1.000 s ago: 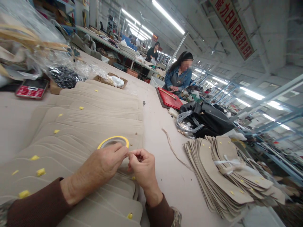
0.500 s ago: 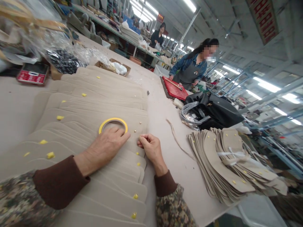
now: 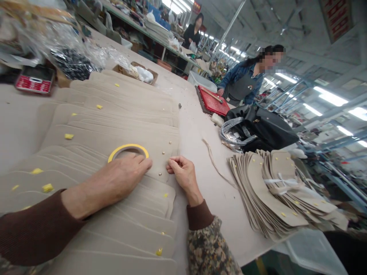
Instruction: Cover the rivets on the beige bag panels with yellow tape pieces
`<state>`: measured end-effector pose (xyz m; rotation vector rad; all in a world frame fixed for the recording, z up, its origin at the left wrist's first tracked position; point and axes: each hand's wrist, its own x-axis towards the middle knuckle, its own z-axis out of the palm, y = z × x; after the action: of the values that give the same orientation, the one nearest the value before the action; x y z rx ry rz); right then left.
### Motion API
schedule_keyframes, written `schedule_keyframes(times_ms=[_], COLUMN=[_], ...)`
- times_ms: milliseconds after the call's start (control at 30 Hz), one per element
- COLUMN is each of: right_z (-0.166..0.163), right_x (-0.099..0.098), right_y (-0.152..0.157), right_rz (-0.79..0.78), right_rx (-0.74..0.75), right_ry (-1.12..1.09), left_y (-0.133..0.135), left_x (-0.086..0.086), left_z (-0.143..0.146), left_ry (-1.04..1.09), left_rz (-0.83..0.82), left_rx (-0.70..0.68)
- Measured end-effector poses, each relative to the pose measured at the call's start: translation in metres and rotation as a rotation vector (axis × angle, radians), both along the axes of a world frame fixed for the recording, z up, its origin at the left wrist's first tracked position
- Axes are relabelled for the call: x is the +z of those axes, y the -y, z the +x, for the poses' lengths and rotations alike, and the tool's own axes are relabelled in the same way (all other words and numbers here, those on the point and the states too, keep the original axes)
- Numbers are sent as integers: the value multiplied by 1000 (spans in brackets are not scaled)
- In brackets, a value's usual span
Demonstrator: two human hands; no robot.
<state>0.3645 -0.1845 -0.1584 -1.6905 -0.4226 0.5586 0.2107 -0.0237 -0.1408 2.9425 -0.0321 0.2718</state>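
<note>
The left hand [image 3: 120, 177] lies flat, palm down, in the lower middle of the frame, its fingers spread over the near edge of a yellow tape roll [image 3: 128, 151] and pressing on the beige panel beneath; it grips nothing. The tape roll lies flat on the overlapping beige cut panels [image 3: 114, 118] that fan across the left half of the picture, several carrying small yellow tabs and metal studs along their right ends. Just right of the left hand, the right hand [image 3: 182, 173] rests at the panels' right edge with fingers curled in and thumb meeting forefinger in a tight pinch; whether something small sits between them cannot be told. Both wrists wear dark brown cuffs.

To the right, near the table edge, sits a fanned stack of beige pieces [image 3: 275, 194] tied with a white band. A loose beige strip [image 3: 213, 160] lies on the bare table [image 3: 195, 126] between the panels and the stack. Above the stack is a black handbag [image 3: 266, 131] with clear plastic beside it, and beyond it a red board [image 3: 213, 103], where another person [image 3: 246, 78] in a denim jacket stands. At upper left are a red calculator [image 3: 34, 81], plastic bags and a small cardboard box [image 3: 134, 72].
</note>
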Motion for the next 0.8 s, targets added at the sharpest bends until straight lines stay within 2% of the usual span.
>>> schedule_keyframes(times_ms=[133, 300, 633, 800], right_z=[-3, -23, -34, -33], right_x=[12, 17, 14, 11], right_y=[11, 19, 5, 7], right_rz=[-52, -237, -378, -416], right_rx=[89, 216, 252, 246], right_ry=[-39, 47, 526, 510], left_y=[3, 6, 8, 8], left_x=[-2, -3, -6, -7], left_z=[-8, -10, -11, -11], left_ry=[5, 24, 29, 44], left_rz=[-22, -36, -64, -49], left_rx=[-25, -5, 23, 25])
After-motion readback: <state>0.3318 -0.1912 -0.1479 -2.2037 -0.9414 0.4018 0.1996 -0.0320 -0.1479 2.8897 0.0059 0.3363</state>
